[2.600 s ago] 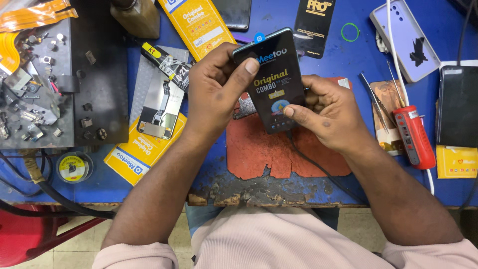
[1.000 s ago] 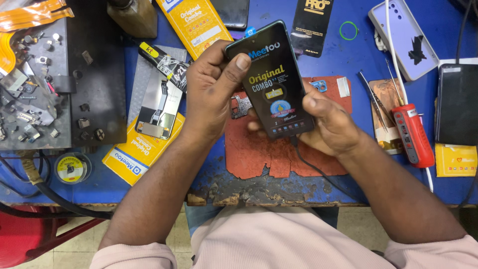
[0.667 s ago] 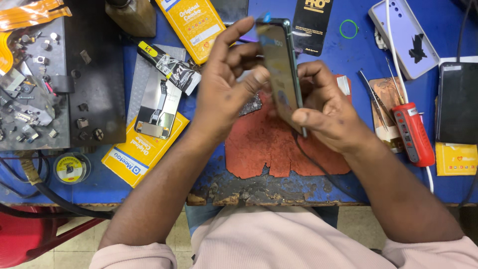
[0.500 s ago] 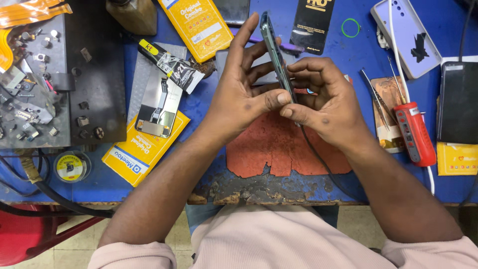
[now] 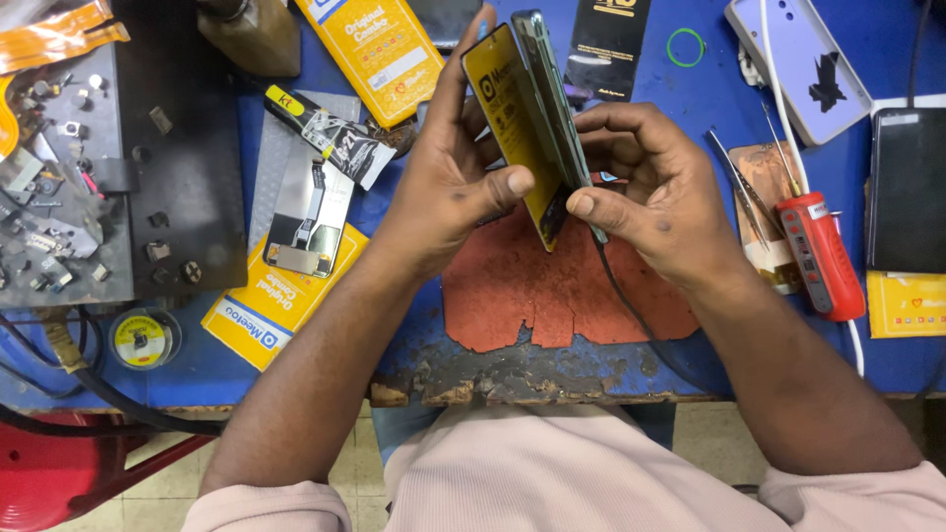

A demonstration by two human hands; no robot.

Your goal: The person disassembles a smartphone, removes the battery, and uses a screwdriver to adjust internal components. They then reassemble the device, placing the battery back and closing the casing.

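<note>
Both hands are holding a slim dark smartphone with a greenish edge [image 5: 554, 108] on its side above the worn red rubber work mat [image 5: 552, 291], edge turned toward the camera. A flat yellow printed card [image 5: 507, 123] is lying against the phone's left face. The left hand [image 5: 448, 187] is gripping from the left: its thumb is pressing on the card near the lower end, and its fingers are extending up behind the card. The right hand [image 5: 655, 192] is closing on the phone from the right, thumb tip pinching the lower edge opposite the left thumb, fingers curling over the upper part. A thin black cable [image 5: 631, 305] is running from the phone's lower end across the mat.

The mat is resting on a blue workbench [image 5: 867, 365]. Just right of the right hand, a red-handled screwdriver [image 5: 818, 256] is lying beside metal tweezers [image 5: 739, 192]. To the left, a yellow cardboard box [image 5: 271, 300] is sitting under a grey phone back panel [image 5: 305, 212], next to a black metal parts tray holding small screws [image 5: 187, 148].
</note>
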